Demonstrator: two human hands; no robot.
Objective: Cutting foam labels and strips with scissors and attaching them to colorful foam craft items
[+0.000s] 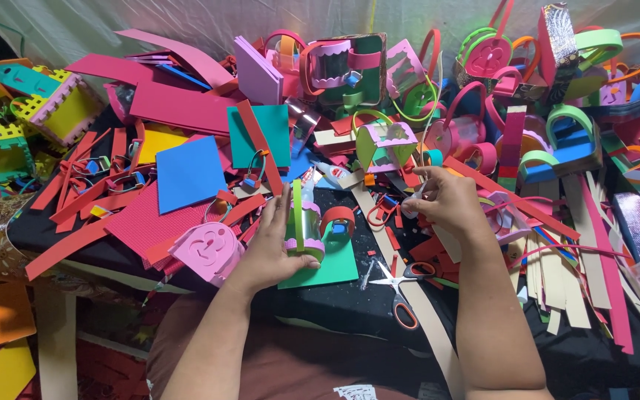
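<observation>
Left hand [272, 248] at lower centre of the frame gripping a small clear cup with green strip [304, 226] upright on a green foam sheet [331, 268], right hand [446, 201] pinching a small pale piece [411, 206] just right of it, orange-handled scissors [403, 285] below on the black desk [335, 304], blue foam square [189, 172] at left, finished foam baskets [572, 137] piled at upper right.

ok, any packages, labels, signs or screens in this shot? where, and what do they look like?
No signs or screens.
Glue bottle: lying among the foam scraps beyond the left hand, small, clear-white with a blue label.
Printed patch: bottom edge, on the person's brown clothing, small and white.
</observation>
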